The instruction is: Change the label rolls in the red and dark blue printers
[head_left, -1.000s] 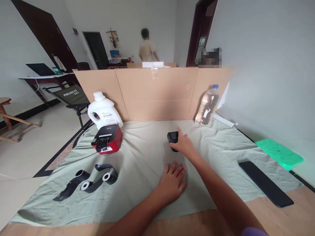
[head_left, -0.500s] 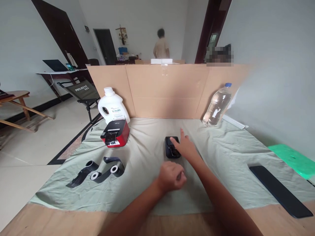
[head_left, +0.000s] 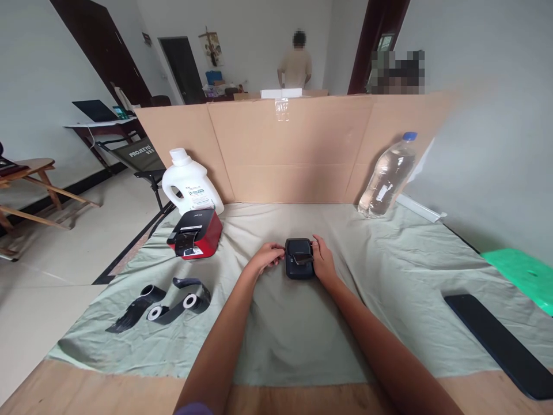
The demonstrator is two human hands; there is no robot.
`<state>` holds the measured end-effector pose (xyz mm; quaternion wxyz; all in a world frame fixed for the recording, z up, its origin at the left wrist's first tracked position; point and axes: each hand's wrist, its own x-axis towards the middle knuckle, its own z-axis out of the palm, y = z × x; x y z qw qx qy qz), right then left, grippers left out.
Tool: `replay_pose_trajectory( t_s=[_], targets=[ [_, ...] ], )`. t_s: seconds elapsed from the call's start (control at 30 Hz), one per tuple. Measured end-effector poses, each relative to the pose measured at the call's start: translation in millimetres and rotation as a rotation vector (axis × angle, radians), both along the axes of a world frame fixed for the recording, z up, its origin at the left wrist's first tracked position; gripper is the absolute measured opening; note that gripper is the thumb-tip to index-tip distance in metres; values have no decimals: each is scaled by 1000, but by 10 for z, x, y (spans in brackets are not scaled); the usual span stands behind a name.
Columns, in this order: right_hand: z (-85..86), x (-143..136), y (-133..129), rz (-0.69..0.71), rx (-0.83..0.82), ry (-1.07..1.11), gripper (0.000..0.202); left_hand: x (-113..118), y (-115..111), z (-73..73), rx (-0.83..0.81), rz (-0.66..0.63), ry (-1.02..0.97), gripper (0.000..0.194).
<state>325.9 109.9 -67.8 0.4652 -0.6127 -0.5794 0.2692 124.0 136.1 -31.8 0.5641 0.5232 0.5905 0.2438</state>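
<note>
Device [head_left: 298, 272] sits on the cloth [head_left: 298, 340], mid-work area, well in front of the cardboard [head_left: 294, 150]. Looks flat on its base, squared toward the wearer. A dark, glossy strip [head_left: 303, 259] lies across its top.

Right hand [head_left: 325, 265]: half open, fingers laid along the device's right side, not closed round it. Left hand [head_left: 264, 258]: fingers bent, tips at the left edge. Whether they pinch the edge or merely rest by it, cannot tell.

Handling, as judged: the two-sided hold suits so small a body. Light, even pressure from both flanks should keep it from sliding or turning on loose cloth; a one-sided push would likely ruck the fabric. Fingertips best kept low on the side walls, clear of the strip, which could crease or snag. Forearms come in from either side, leaving the top in open view; worth keeping so.

Surroundings: red box [head_left: 210, 237] to the left, jug [head_left: 194, 181] just behind it. Rolls [head_left: 196, 301] of dark film, partly unwound, nearer the wearer. Bottle [head_left: 386, 181] leans at the cardboard's right end. Black slab [head_left: 496, 340] far right, well apart from the hands.
</note>
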Motion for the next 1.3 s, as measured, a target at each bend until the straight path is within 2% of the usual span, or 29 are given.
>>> replay_pose_trajectory(
  t_s=[0.33, 0.87, 1.03, 1.17, 1.3],
  targets=[
    [30, -18, -17, -18, -9, -57, 60, -19, 41, -108, -45, 8, -14, 19],
    [17, -15, -31, -27, 7, -57, 58, -2, -12, -62, 20, 28, 21, 11],
    [6, -7, -27, -17, -1, -49, 59, -5, -75, -2, 55, 30, 34, 7],
    [13, -6, -33, -18, 6, -37, 59, -53, -128, 75, 84, 25, 28, 14],
    [24, -13, -42, -20, 0, -47, 58, -181, -139, 119, 65, -109, 25, 37]
  ],
)
